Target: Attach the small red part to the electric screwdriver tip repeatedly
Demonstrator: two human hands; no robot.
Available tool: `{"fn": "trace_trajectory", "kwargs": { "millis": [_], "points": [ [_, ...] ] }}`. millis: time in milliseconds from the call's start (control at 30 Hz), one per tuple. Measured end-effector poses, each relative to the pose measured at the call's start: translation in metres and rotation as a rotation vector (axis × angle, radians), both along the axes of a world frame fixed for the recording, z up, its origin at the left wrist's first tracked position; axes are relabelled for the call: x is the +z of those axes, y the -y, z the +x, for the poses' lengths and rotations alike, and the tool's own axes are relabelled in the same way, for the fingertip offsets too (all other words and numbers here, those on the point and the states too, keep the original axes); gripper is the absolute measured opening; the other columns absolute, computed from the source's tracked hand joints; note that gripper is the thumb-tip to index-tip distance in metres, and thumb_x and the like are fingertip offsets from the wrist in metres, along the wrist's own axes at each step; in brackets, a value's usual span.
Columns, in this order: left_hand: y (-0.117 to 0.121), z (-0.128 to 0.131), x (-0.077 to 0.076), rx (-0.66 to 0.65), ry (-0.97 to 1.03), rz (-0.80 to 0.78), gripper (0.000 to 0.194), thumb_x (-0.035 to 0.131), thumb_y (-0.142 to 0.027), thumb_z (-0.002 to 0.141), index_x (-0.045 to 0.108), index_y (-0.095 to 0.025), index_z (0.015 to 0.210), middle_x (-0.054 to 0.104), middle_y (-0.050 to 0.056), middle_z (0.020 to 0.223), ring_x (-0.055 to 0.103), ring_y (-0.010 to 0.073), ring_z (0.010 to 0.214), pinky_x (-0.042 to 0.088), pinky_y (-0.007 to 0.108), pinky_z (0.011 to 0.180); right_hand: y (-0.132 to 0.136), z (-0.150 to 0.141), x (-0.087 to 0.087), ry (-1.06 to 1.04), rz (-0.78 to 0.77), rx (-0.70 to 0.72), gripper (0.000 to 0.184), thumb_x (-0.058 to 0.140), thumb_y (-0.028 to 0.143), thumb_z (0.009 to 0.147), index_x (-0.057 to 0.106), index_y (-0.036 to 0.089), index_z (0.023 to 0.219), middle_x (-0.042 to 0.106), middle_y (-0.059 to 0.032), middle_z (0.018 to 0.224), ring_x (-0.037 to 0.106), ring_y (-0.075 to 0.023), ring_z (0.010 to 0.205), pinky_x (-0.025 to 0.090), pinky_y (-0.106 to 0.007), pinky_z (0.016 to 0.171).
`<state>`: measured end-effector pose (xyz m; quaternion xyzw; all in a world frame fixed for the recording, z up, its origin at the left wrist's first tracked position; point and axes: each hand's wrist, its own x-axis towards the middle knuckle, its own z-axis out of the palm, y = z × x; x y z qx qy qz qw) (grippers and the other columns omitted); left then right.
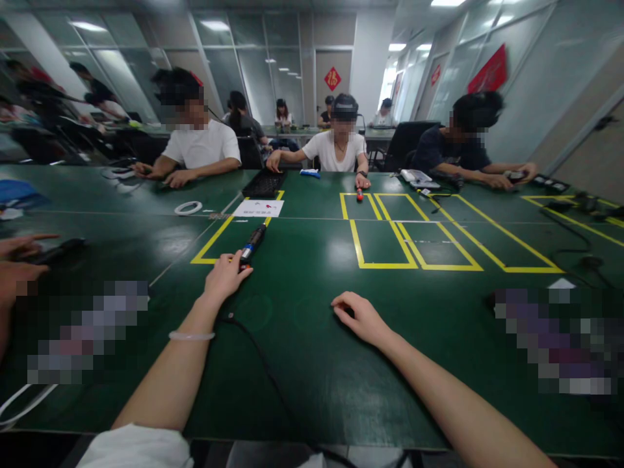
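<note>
My left hand [227,278] lies on the table with its fingers closed around the near end of a slim cylindrical tool [253,241]. That tool is black with a blue and silver band, and a bit of orange-red shows by my fingertips. Its exact kind is not clear. Beyond it, a white paper sheet [259,208] with small red and dark marks lies by a yellow tape outline [210,244]. To the right, my right hand [359,315] rests on the green table [292,364], fingers loosely curled together, with nothing visible in them.
A black cable [258,351] runs toward the near edge. Yellow tape boxes [385,265] mark the table at right. Farther off are a black tray [264,184], a white ring-shaped coil [188,208] and co-workers. Another person's hands [22,260] are at far left.
</note>
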<state>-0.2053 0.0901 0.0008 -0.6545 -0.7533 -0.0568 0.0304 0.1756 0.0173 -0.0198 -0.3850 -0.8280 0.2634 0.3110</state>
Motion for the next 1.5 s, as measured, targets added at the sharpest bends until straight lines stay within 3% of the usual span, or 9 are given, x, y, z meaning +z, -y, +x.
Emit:
{"fn": "trace_trajectory", "kwargs": {
  "millis": [167,300,667,833,933,1067,1200,1333,1500],
  "points": [
    [0.002,-0.059,0.003,0.188,-0.017,-0.013,0.065,0.039,-0.058,0.087,0.040,-0.018,0.137,0.045,0.021,0.130,0.049,0.0382,0.111,0.046,0.046,0.080,-0.001,0.000,-0.001,0.016,0.001,0.001,0.010,0.053,0.018,0.090,0.061,0.019,0.094,0.063,-0.0035,0.084,0.059,-0.0170,0.079,0.045,-0.029,0.075],
    [0.011,-0.078,0.006,0.281,-0.012,-0.009,0.065,0.040,-0.058,0.087,0.042,-0.015,0.135,0.050,0.020,0.124,0.053,0.0392,0.104,0.045,0.045,0.075,-0.001,0.000,-0.002,0.026,0.007,0.002,0.010,0.053,0.018,0.090,0.062,0.019,0.095,0.063,-0.0033,0.083,0.058,-0.0167,0.080,0.045,-0.029,0.075],
    [0.020,-0.063,0.007,0.302,-0.050,0.122,0.042,0.042,-0.051,0.087,0.058,-0.015,0.100,0.058,0.022,0.111,0.059,0.0356,0.095,0.046,0.044,0.075,-0.001,0.001,0.002,0.035,0.002,0.017,0.009,0.053,0.018,0.090,0.061,0.019,0.093,0.062,-0.0032,0.082,0.057,-0.0169,0.078,0.045,-0.030,0.074],
    [0.018,-0.043,0.015,0.289,-0.032,0.257,0.043,0.037,-0.044,0.089,0.060,-0.010,0.104,0.061,0.022,0.107,0.058,0.0355,0.100,0.044,0.047,0.085,-0.002,0.000,0.001,0.041,0.002,0.014,0.009,0.054,0.017,0.089,0.062,0.019,0.093,0.062,-0.0032,0.083,0.057,-0.0169,0.079,0.045,-0.029,0.074],
    [0.012,-0.009,0.019,0.136,0.246,0.261,0.041,0.038,-0.045,0.090,0.060,-0.014,0.107,0.067,0.013,0.101,0.062,0.0278,0.096,0.045,0.039,0.087,-0.003,0.000,0.001,0.053,-0.001,0.014,0.009,0.054,0.017,0.089,0.062,0.019,0.093,0.062,-0.0034,0.082,0.057,-0.0171,0.079,0.045,-0.030,0.073],
    [0.017,0.060,0.019,-0.326,0.736,0.025,0.045,0.047,-0.048,0.086,0.061,-0.013,0.109,0.068,0.009,0.098,0.064,0.0203,0.087,0.049,0.032,0.081,-0.003,0.000,0.001,0.062,0.008,0.014,0.009,0.054,0.017,0.089,0.062,0.019,0.093,0.063,-0.0034,0.083,0.057,-0.0172,0.079,0.045,-0.030,0.074],
    [0.040,0.123,0.016,-0.660,0.826,-0.231,0.043,0.048,-0.042,0.088,0.061,-0.018,0.122,0.065,0.009,0.109,0.061,0.0178,0.092,0.047,0.029,0.082,-0.003,0.000,-0.001,0.028,-0.008,0.015,0.014,0.053,0.016,0.088,0.059,0.019,0.100,0.063,-0.0026,0.084,0.058,-0.0163,0.079,0.046,-0.029,0.075],
    [0.062,0.155,0.014,-0.770,0.888,-0.437,0.050,0.047,-0.038,0.091,0.047,-0.018,0.136,0.063,0.005,0.094,0.057,0.0135,0.081,0.045,0.025,0.074,-0.001,-0.001,-0.003,-0.029,-0.046,0.071,0.034,0.059,0.017,0.085,0.051,0.021,0.117,0.063,-0.0008,0.087,0.058,-0.0150,0.078,0.046,-0.028,0.075],
    [0.070,0.163,0.013,-0.823,0.949,-0.499,0.056,0.048,-0.034,0.091,0.034,-0.020,0.144,0.060,0.003,0.090,0.057,0.0124,0.080,0.045,0.025,0.075,0.001,-0.005,-0.002,-0.006,-0.031,0.132,0.010,0.059,0.019,0.087,0.059,0.021,0.097,0.062,-0.0016,0.085,0.058,-0.0152,0.078,0.045,-0.027,0.073]
  ]
}}
